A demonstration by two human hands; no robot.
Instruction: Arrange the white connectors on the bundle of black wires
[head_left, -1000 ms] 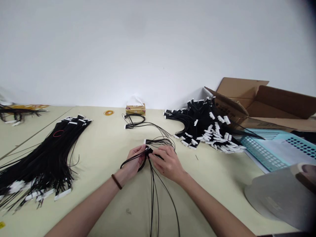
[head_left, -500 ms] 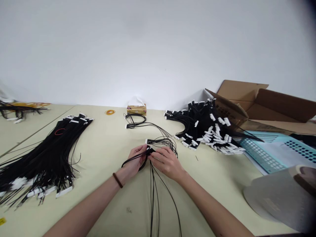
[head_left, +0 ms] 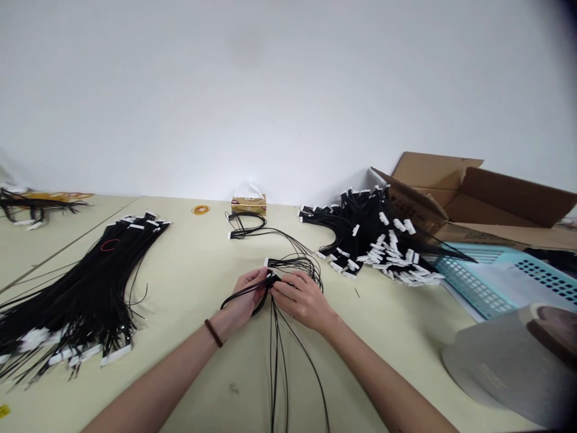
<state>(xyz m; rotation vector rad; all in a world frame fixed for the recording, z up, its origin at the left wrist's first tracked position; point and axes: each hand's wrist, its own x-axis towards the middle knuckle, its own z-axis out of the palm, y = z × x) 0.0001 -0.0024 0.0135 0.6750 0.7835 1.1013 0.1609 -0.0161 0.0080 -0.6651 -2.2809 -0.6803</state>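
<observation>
Black wires are pinched in the left hand and the right hand above the middle of the surface; some hang loose, so they look unfinished. Whether the left pile or right pile is already done, I cannot tell.

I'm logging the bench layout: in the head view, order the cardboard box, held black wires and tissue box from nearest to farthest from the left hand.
1. Held black wires: in the left hand.
2. Tissue box: straight ahead, beyond the hand.
3. Cardboard box: far right, towards the back.
</observation>
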